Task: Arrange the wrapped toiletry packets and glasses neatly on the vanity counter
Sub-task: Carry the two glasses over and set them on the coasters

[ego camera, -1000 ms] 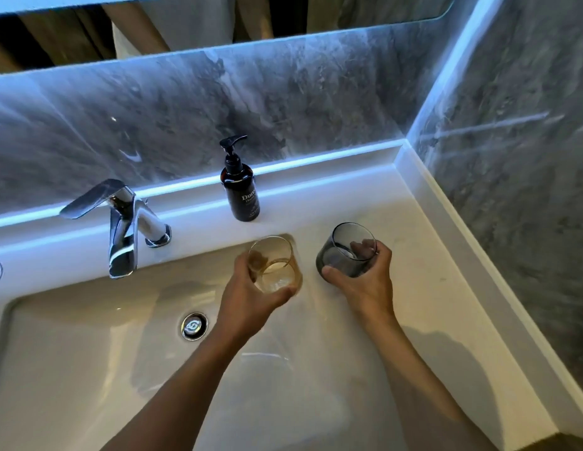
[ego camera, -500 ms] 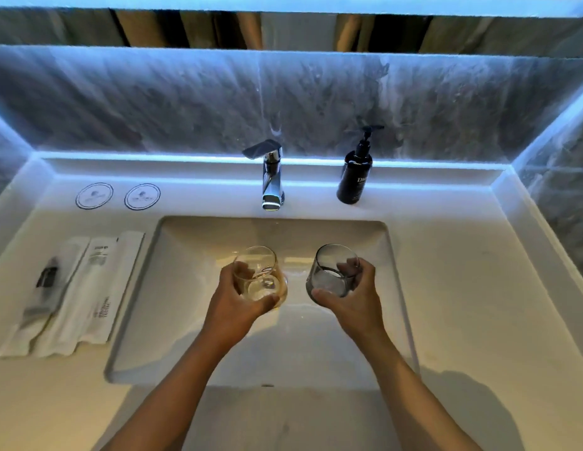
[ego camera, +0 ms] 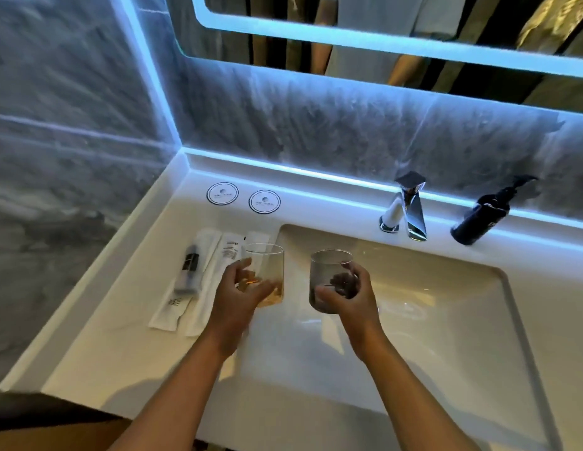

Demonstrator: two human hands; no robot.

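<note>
My left hand (ego camera: 238, 297) grips an amber-tinted glass (ego camera: 270, 271) held upright above the left edge of the basin. My right hand (ego camera: 347, 299) holds a smoky grey glass (ego camera: 327, 275) upright over the basin, a little to the right of the first. Several white wrapped toiletry packets (ego camera: 202, 281) lie side by side on the white counter (ego camera: 120, 336) left of the basin; one clear packet shows a dark item inside. Two round white coasters (ego camera: 222, 193) (ego camera: 264, 201) sit on the counter behind the packets.
The sunken basin (ego camera: 446, 304) fills the middle and right. A chrome faucet (ego camera: 410, 206) and a dark pump bottle (ego camera: 482, 216) stand on the back ledge. Grey marble walls close in the left side and back, with a lit mirror above.
Both hands have carried the glasses leftward from the right side of the basin to its left edge, and my view has swung left, bringing the packets and coasters close.
</note>
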